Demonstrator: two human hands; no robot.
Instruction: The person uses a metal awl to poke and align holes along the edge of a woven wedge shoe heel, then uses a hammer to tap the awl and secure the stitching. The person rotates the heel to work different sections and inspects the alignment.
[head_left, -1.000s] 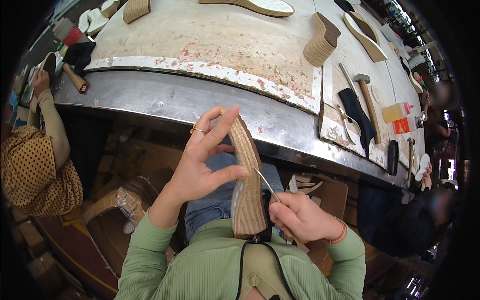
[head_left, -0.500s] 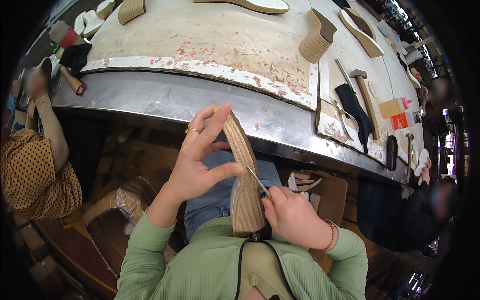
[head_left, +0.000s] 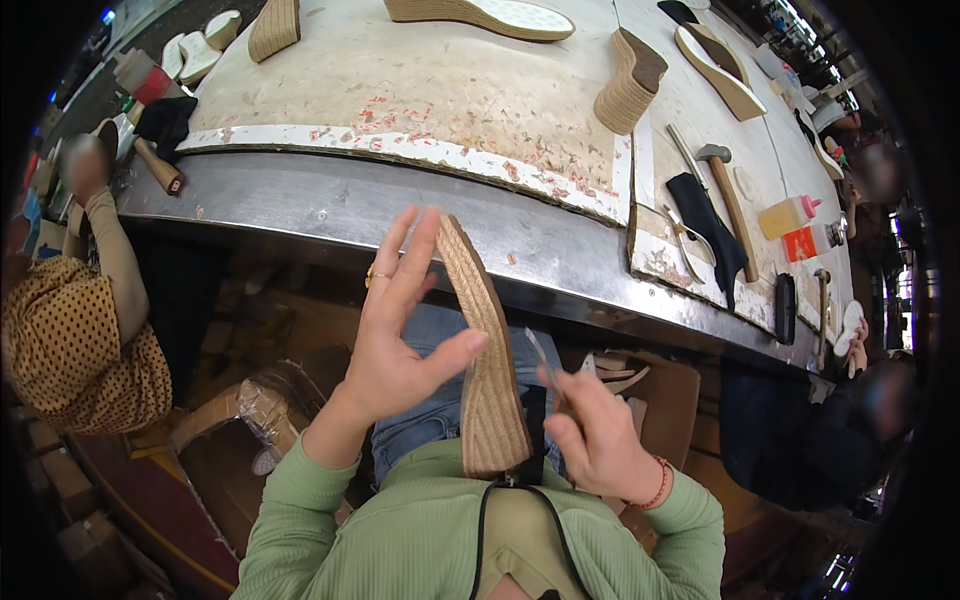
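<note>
A wedge sole (head_left: 486, 365) wrapped in woven tan jute stands tilted between my body and the bench edge, its thick end against my green top. My left hand (head_left: 400, 345) is open beside it, fingers stretched out and the thumb at the sole's left side. Whether the thumb presses on the jute I cannot tell. In my closed right hand (head_left: 600, 435) is a thin metal tool (head_left: 539, 349) with a slim blade pointing up, to the right of the sole and apart from it. Its handle is hidden in my fingers.
The metal bench edge (head_left: 300, 210) runs across in front. On the bench lie a hammer (head_left: 734, 200), a black cloth (head_left: 705, 220), two bottles (head_left: 790, 215) and several wedge soles (head_left: 632, 80). A cardboard box (head_left: 665, 405) stands below right. People sit at both sides.
My right hand has drawn the tool away from the sole, to the right. My left fingers have straightened and come off the sole's top end. The view has shifted slightly.
</note>
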